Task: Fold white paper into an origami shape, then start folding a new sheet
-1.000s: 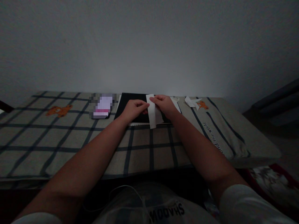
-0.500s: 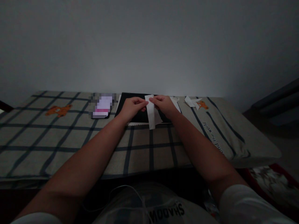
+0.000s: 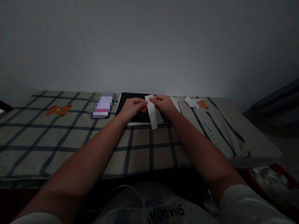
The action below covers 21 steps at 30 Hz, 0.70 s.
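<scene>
Dim light lies over a bed with a checked cover (image 3: pixel 70 137) set against a bare grey wall. At its far edge, a folded strip of white paper (image 3: pixel 153 113) is pinched at the top by the fingers of both hands, the left hand (image 3: pixel 132 107) on its left side and the right hand (image 3: pixel 164 104) on its right, closed on it from both sides. The strip is held just above a black book or pad (image 3: pixel 135 116) lying flat on the cover.

A fold could be set crooked, since the paper is gripped only at its upper end and the lower end hangs free; a tear is possible if the hands are pulled apart. Small white paper pieces (image 3: pixel 192 102) lie to the right.

Fingertips are barely distinguishable in the gloom. A blurred-out object (image 3: pixel 102 105) cannot be identified, and whether the strip touches the pad cannot be told.
</scene>
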Tool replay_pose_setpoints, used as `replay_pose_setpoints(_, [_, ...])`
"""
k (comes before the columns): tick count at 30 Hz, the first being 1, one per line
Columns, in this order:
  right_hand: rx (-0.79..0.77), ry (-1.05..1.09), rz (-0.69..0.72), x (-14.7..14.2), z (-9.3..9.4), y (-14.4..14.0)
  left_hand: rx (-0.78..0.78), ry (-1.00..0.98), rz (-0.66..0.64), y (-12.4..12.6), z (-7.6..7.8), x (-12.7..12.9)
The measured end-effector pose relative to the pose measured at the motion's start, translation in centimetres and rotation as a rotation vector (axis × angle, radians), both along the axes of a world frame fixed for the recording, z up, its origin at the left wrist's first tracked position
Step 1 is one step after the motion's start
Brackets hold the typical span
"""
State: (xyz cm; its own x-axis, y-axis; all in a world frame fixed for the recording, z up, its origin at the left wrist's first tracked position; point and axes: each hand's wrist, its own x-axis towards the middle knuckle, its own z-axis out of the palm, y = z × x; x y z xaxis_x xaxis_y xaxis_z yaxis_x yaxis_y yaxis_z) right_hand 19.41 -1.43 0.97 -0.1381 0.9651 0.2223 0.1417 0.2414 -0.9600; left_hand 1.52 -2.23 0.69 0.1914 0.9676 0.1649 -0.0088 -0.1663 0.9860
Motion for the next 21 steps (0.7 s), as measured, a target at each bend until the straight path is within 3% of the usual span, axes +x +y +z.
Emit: replay_pose_setpoints(21, [-0.021,0.04,0.011,-0.23,-0.03,-0.03,0.01,0.016,-0.002,0.11,-0.07,-0.14])
